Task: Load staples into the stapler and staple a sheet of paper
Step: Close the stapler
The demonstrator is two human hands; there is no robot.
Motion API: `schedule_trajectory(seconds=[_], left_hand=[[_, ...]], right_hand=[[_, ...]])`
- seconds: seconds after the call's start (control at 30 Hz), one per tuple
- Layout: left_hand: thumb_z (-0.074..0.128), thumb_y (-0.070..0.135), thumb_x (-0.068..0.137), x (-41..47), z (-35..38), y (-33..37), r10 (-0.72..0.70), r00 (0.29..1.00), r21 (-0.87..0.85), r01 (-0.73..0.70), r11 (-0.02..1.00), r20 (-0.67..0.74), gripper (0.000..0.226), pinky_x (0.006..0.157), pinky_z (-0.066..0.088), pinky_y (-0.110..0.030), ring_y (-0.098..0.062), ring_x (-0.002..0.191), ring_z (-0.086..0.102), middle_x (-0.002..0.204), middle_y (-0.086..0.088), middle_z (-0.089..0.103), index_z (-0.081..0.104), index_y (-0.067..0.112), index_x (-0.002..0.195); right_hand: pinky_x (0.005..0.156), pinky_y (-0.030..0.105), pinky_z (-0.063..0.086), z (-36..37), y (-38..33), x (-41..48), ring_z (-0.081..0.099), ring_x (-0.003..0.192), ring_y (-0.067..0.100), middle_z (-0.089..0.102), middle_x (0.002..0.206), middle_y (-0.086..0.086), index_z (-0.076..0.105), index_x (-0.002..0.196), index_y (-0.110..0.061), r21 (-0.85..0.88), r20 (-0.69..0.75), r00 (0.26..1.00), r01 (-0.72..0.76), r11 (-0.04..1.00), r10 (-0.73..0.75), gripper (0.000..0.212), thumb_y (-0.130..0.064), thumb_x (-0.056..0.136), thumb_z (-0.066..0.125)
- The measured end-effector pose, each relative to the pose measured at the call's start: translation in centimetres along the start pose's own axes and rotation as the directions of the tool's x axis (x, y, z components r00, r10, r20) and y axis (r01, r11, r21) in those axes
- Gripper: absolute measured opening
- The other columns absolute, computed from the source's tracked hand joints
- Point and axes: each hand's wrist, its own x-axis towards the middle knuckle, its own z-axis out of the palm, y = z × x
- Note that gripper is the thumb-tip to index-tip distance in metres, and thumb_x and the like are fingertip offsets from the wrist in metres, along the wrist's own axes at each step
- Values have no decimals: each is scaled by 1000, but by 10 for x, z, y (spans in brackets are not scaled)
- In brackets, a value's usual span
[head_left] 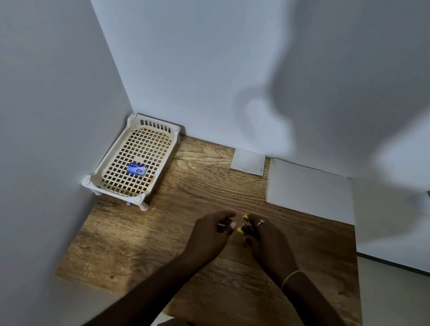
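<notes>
Hovering left hand and right hand, both curled, contents unclear; staple box lying up-left in basket, nearer left hand.

left hand and right hand nearly meet, fingers curled inward.

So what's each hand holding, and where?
Left hand pinches a small silvery strip between fingertips, likely staples. Right hand curls round a small dark thing, mostly hidden; hold point unclear.
</notes>
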Motion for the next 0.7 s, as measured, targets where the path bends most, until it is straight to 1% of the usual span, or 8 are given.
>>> schedule_trajectory(seconds=[0.03, 0.1, 0.2, 0.33, 0.4, 0.5, 0.6, 0.7], left_hand=[[70, 25, 94, -1, 3, -5, 3, 1000, 50, -3, 999, 7, 32, 79, 44, 0, 7, 89, 65, 111, 3, 76, 71, 22, 125], [70, 24, 93, -4, 9, -14, -9, 1000, 115, 5, 993, 29, 33, 77, 37, 6, 6, 93, 63, 116, 2, 76, 71, 20, 126], [71, 24, 92, -8, 15, -22, -41, 997, 158, 29, 987, 72, 34, 85, 44, -2, 4, 97, 62, 116, 2, 76, 72, 19, 125], [72, 21, 91, -10, 21, -28, -84, 991, 178, 65, 982, 104, 35, 78, 34, 7, -2, 104, 67, 116, 0, 76, 71, 18, 126], [72, 19, 91, -11, 23, -31, -90, 988, 187, 66, 980, 124, 36, 79, 35, 6, -3, 106, 67, 117, -1, 76, 70, 17, 127], [72, 17, 91, -12, 25, -33, -99, 984, 200, 69, 977, 149, 36, 81, 41, 1, 0, 105, 66, 120, -1, 75, 70, 16, 127], [72, 16, 91, -13, 28, -37, -97, 983, 210, 63, 976, 156, 36, 78, 36, 7, 4, 102, 61, 121, -2, 74, 71, 16, 126], [71, 16, 91, -12, 29, -41, -100, 982, 226, 63, 972, 158, 36, 77, 33, 9, -1, 109, 65, 123, -2, 74, 70, 16, 127]], right_hand=[[94, 29, 53, 7, 6, -4, 65, 113, 17, 67, 129, -1, 59, 138, -25, -23, 21, 1000, 8, 1000, -8, 49, -25, 91, 72], [91, 31, 54, 19, 14, -10, 65, 111, 18, 63, 128, -1, 59, 137, -24, -64, 42, 999, 28, 998, -26, 48, -26, 91, 71], [87, 29, 53, 30, 21, -14, 61, 110, 18, 60, 125, -3, 59, 137, -23, -109, 63, 997, 40, 993, -33, 47, -25, 91, 71], [80, 31, 53, 34, 24, -14, 59, 106, 19, 59, 119, -2, 61, 131, -25, -149, 74, 997, 42, 988, -31, 43, -21, 90, 71], [80, 31, 52, 35, 24, -14, 56, 109, 19, 58, 121, -2, 59, 134, -27, -173, 98, 995, 39, 984, -22, 42, -22, 93, 67], [81, 30, 50, 36, 24, -14, 53, 112, 18, 56, 122, -2, 57, 136, -27, -194, 134, 991, 47, 980, -21, 42, -21, 95, 64], [83, 32, 51, 35, 24, -14, 53, 115, 21, 56, 124, 0, 57, 136, -25, -203, 158, 987, 50, 978, -18, 41, -19, 96, 62], [84, 32, 49, 35, 25, -15, 53, 116, 21, 56, 125, 1, 56, 139, -24, -207, 166, 986, 50, 977, -16, 43, -19, 96, 62]])
